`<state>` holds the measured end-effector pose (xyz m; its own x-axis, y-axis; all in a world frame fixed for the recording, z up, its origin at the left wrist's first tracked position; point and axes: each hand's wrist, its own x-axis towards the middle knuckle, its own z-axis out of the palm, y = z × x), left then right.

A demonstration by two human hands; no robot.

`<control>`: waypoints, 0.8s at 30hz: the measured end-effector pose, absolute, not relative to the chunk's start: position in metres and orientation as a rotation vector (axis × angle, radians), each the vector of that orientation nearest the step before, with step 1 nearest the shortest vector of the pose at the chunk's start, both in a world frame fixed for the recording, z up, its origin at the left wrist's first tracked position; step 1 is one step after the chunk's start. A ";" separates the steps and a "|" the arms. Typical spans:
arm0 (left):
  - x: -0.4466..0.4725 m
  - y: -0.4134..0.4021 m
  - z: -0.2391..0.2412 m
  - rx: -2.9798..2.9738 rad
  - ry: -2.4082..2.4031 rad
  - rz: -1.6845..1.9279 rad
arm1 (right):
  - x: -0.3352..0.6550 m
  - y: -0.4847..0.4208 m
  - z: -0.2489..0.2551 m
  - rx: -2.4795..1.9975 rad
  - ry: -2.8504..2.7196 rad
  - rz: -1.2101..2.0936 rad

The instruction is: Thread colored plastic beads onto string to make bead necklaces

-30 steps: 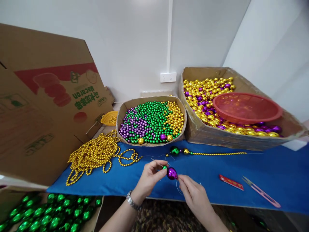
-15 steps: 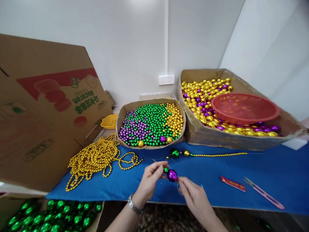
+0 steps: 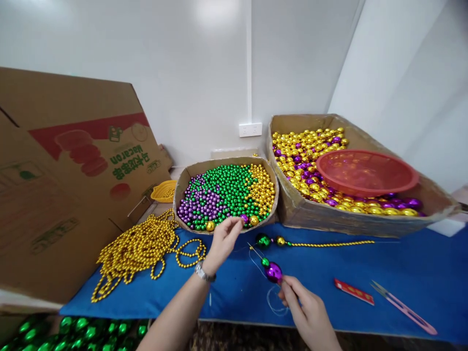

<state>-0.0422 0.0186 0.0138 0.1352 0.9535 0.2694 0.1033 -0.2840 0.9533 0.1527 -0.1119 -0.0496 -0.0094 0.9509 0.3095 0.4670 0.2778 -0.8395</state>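
My right hand (image 3: 305,307) pinches the lower end of a large shiny purple bead (image 3: 273,272). A smaller green bead (image 3: 265,262) sits against it, and a thin needle-like piece sticks out beyond, up and to the left. Clear thread (image 3: 274,300) loops below these beads. My left hand (image 3: 224,241), with a metal-banded watch (image 3: 204,272) at the wrist, reaches to the front rim of the small bead box (image 3: 226,230). Its thumb and fingers are pressed together beside a purple bead (image 3: 244,219); whether anything is between them is hidden.
Behind lies a strand with a green bead (image 3: 262,241) and gold cord (image 3: 332,244). Gold bead chains (image 3: 139,248) pile up left. A large box (image 3: 310,214) with a red basket (image 3: 367,173) stands right. Pink-handled tweezers (image 3: 405,309) and a red packet (image 3: 354,292) lie right.
My left hand has left the beads and moved up to the small box's rim. My right hand still holds the purple bead, now slightly lower right. The view has tilted a little.
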 end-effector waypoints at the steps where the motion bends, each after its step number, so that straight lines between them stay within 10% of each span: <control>1: -0.042 0.032 0.018 1.648 1.097 1.271 | 0.155 -0.112 -0.051 -1.336 -1.610 0.672; 24: -0.011 0.094 0.004 2.755 1.341 0.348 | 0.181 -0.114 -0.064 -1.501 -1.537 0.626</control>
